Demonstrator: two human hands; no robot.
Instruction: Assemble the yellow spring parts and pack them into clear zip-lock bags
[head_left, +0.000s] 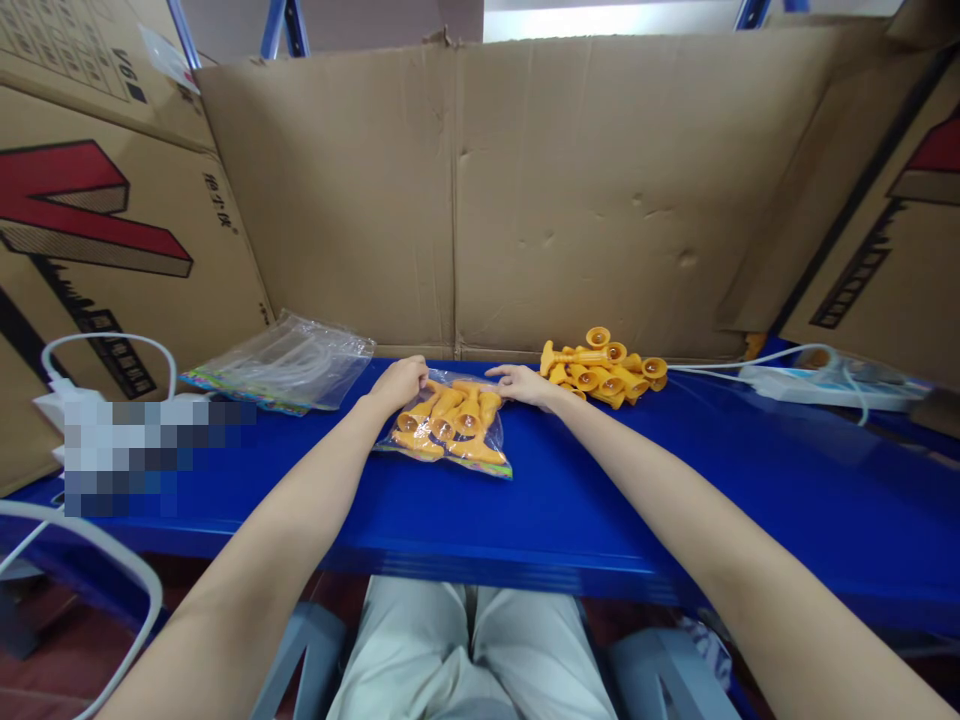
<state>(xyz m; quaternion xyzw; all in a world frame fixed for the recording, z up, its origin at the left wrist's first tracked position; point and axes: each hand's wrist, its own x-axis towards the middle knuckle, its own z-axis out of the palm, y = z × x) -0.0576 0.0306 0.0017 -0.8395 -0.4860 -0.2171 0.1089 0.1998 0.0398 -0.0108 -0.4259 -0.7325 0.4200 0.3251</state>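
Note:
A clear plastic bag point(450, 425) filled with several orange suction-cup toy pieces lies on the blue table point(637, 500). My left hand point(401, 380) pinches the bag's far left corner with curled fingers. At the bag's far right corner my right hand point(521, 383) presses and grips the top edge, fingers bent. Just right of that hand sits a loose pile of the same orange pieces point(604, 368).
A stack of empty clear bags point(289, 362) lies at the back left. White power strips with cables sit at the left point(56, 405) and right point(814, 385). Cardboard walls point(585, 180) surround the table's back and sides.

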